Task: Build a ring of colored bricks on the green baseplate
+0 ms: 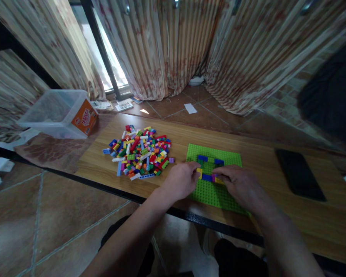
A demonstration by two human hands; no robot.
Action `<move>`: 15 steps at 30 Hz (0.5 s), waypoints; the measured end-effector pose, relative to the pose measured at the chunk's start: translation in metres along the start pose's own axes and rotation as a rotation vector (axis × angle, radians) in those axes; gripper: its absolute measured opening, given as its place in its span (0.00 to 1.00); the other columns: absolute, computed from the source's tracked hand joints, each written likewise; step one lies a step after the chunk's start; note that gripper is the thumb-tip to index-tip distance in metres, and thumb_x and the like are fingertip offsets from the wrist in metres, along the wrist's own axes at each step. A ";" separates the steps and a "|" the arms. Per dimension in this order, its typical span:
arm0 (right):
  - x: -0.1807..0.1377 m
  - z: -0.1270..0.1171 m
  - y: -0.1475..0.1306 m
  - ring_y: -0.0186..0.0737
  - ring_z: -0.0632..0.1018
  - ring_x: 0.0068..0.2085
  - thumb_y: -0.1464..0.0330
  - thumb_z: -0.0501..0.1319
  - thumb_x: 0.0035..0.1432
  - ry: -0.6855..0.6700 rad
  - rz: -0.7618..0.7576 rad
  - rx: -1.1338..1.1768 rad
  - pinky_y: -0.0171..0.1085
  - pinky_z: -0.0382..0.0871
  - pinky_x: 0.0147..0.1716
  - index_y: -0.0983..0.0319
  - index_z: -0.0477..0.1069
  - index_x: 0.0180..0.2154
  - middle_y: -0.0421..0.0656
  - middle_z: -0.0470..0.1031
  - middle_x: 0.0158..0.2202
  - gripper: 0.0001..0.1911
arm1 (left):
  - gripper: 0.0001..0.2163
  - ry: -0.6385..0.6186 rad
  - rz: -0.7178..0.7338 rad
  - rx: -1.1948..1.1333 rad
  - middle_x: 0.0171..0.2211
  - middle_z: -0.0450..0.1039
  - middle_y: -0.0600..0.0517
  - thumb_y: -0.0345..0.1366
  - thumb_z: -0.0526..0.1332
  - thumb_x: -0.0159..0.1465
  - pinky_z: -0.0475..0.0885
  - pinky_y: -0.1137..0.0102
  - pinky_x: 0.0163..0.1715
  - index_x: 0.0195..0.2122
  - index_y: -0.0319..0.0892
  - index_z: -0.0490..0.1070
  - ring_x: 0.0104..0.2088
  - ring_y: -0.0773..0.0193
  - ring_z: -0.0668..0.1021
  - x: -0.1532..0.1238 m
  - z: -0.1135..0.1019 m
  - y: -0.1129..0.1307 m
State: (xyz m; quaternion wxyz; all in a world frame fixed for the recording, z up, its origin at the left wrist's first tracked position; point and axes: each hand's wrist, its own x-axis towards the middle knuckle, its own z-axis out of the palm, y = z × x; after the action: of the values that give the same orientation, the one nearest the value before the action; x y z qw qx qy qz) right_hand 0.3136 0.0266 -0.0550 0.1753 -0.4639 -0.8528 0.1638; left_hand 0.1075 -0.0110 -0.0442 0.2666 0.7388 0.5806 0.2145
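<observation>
A green baseplate (216, 154) lies on the wooden table (259, 154). Two blue bricks (202, 158) sit near its far edge. My left hand (181, 181) rests at the plate's left edge, fingertips on a yellow brick (200, 172). My right hand (240, 185) lies on the plate, fingers pressing on a small row of blue, purple and yellow bricks (210, 177) between both hands. A heap of loose coloured bricks (140, 152) lies to the left of the plate.
A clear plastic tub (59, 113) with an orange label stands at the table's far left. A black phone (300, 173) lies flat to the right of the plate. Striped curtains hang behind, over a tiled floor with scattered papers.
</observation>
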 end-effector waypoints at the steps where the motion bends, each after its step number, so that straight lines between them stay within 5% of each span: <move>1: 0.000 0.000 0.000 0.44 0.80 0.37 0.73 0.54 0.58 -0.001 -0.005 -0.005 0.43 0.73 0.38 0.59 0.79 0.37 0.45 0.81 0.36 0.15 | 0.11 0.006 0.008 0.006 0.37 0.79 0.47 0.31 0.54 0.65 0.73 0.68 0.38 0.43 0.40 0.75 0.37 0.60 0.80 0.000 0.001 0.000; 15: 0.004 -0.002 -0.002 0.44 0.78 0.37 0.74 0.52 0.59 -0.070 -0.063 -0.021 0.40 0.70 0.36 0.58 0.79 0.36 0.45 0.80 0.35 0.16 | 0.11 0.004 0.012 0.127 0.39 0.75 0.50 0.33 0.57 0.64 0.75 0.65 0.42 0.43 0.46 0.77 0.38 0.60 0.78 0.000 0.011 0.007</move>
State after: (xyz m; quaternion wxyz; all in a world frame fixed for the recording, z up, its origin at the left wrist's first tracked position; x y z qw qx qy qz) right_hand 0.3112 0.0292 -0.0518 0.1457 -0.4327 -0.8742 0.1655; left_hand 0.1196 -0.0141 -0.0476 0.2170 0.7571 0.5892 0.1802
